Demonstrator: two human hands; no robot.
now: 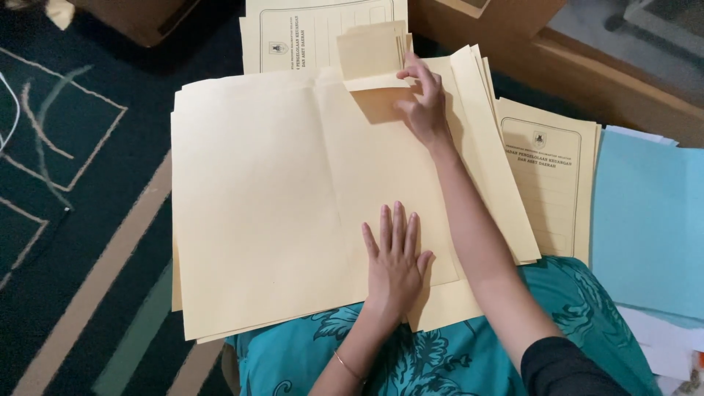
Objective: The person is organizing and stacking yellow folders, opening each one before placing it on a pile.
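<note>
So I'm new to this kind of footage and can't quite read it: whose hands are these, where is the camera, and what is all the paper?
The camera sits on a person's head and looks down, so both hands are that person's own; there is no machine here. The person sits on a patterned carpet, with a stack of cream paper folders resting on a lap in teal patterned cloth. The left hand lies flat, fingers spread, on the top folder. The right hand reaches to the far edge and pinches a small flap of the folder, bent upward. More cream folders with printed covers lie beyond the stack and to the right. Pale blue sheets lie further right.
</note>
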